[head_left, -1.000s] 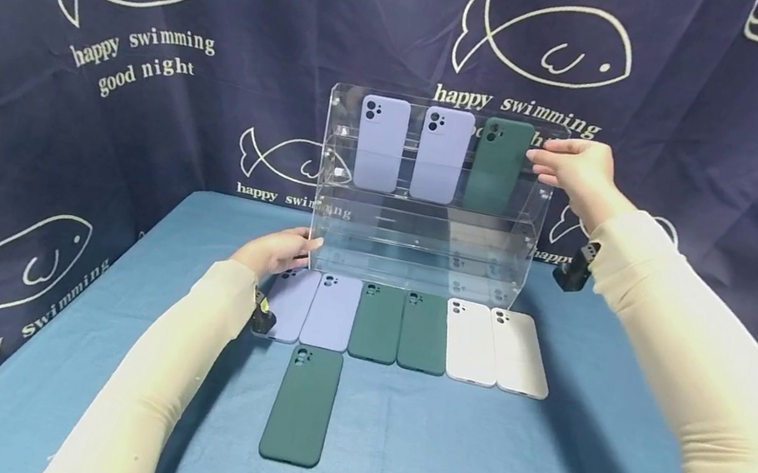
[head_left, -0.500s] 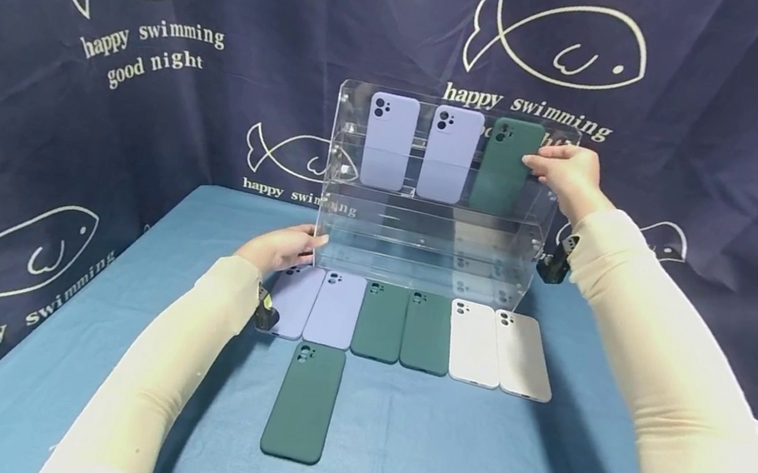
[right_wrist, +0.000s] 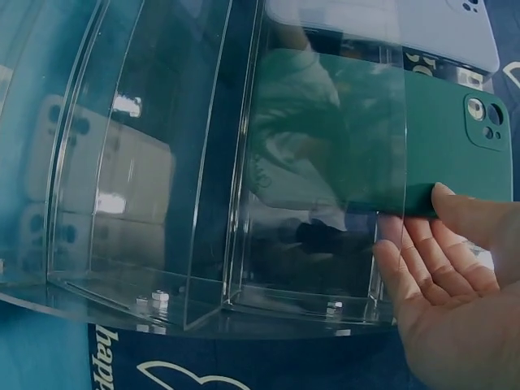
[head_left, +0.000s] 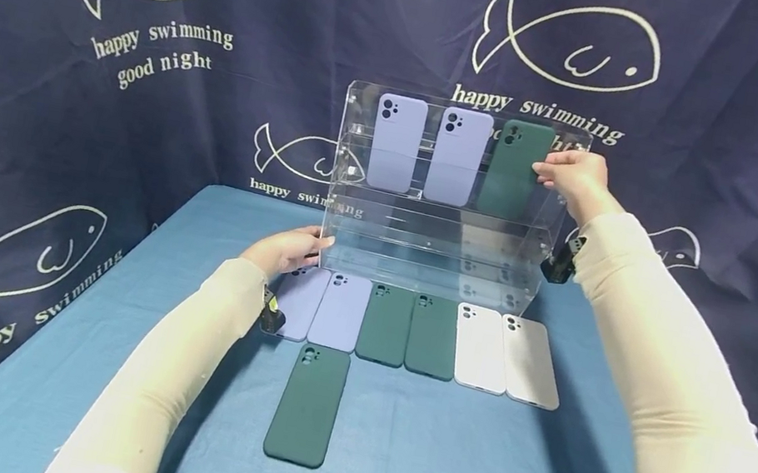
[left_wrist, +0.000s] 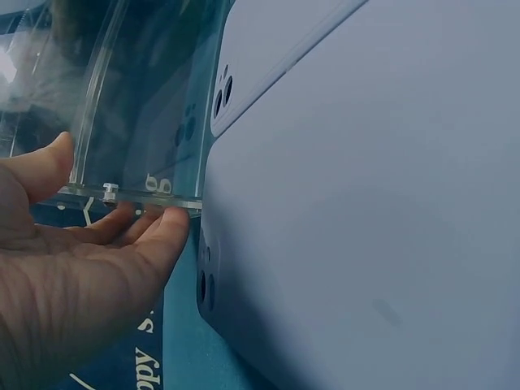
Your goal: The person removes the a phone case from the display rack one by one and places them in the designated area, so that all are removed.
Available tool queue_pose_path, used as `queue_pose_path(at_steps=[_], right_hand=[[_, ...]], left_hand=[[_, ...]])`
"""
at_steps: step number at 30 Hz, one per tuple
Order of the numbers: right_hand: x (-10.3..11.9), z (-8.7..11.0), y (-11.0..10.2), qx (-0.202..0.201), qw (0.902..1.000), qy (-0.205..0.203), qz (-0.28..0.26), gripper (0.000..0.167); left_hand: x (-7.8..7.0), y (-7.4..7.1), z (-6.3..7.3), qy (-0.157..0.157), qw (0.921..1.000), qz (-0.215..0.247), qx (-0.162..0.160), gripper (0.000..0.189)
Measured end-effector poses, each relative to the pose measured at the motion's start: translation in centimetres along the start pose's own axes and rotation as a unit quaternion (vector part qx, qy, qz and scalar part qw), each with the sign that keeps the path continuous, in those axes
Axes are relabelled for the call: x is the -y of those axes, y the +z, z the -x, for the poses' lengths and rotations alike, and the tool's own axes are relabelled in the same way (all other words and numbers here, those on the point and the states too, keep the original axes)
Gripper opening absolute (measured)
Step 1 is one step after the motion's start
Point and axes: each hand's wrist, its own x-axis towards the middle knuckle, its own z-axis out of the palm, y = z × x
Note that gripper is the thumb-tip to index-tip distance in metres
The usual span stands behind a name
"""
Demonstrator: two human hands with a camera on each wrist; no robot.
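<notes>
A clear stepped display rack (head_left: 425, 232) stands at the back of the table. Its top tier holds two lavender phone cases (head_left: 396, 146) and, at the right, a green phone case (head_left: 517, 164) leaning slightly. My right hand (head_left: 575, 178) pinches the green case's right edge; in the right wrist view the thumb (right_wrist: 463, 207) lies on its face and the fingers go behind. The case's lower part sits behind the tier's clear front panel. My left hand (head_left: 287, 250) grips the rack's lower left side, thumb (left_wrist: 53, 166) inside and fingers outside.
Before the rack lies a row of cases: lavender (head_left: 339, 310), green (head_left: 385, 324) and white (head_left: 481, 348). Another green case (head_left: 307, 406) lies nearer on the blue tablecloth (head_left: 431, 457). A dark fish-print curtain (head_left: 310, 21) hangs behind the rack.
The head view has shifted a little. My right hand has moved slightly down along the green case's right edge. My left hand stays on the rack.
</notes>
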Motion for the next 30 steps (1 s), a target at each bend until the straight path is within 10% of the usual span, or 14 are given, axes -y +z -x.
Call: queue_pose_path(at_steps=[19, 30], right_hand=[[-1.1, 0.4, -0.4, -0.027, 0.9941, 0.013, -0.104, 0.011], [0.3, 0.9, -1.1, -0.049, 0.9661, 0.041, -0.250, 0.013]], left_hand=[[0.5, 0.5, -0.2, 0.022, 0.9996, -0.016, 0.004, 0.065], [0.5, 0.4, -0.4, 0.024, 0.9995, -0.019, 0.003, 0.064]])
